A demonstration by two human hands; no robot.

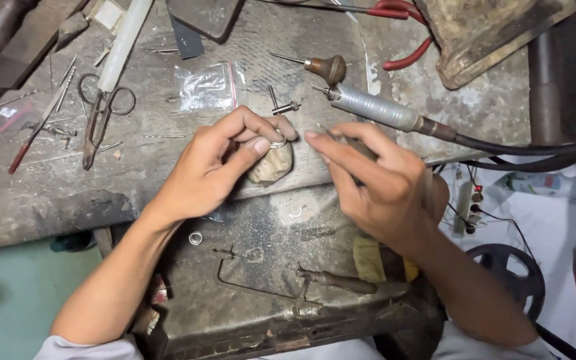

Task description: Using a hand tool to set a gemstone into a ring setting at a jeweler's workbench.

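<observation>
— At mid-frame, your left hand [218, 163] has its grip pinched on a small metal ring [279, 143], thumb and fingers pressing it against a worn wooden peg [271, 165] at the front edge of the grey tabletop [55, 193].

— And my right?

— Your right hand [371, 183] is just right of centre, its grip pressed together around a slim tool [341, 141] whose tip points left toward the ring; how it meets the ring cannot be told.

— What lies around them?

— Scissors [101, 113] sit at the upper left, a clear plastic bag [208, 87] above your left hand. A wooden-handled graver [321, 67] and a ribbed metal handpiece [375, 110] with a black cable lie in the upper middle, red-handled pliers [401, 27] at the top. Below your hands, a dark tray [261, 227] holds a thin saw frame [281, 280] and another small ring [196, 238], lower centre of the frame.
</observation>
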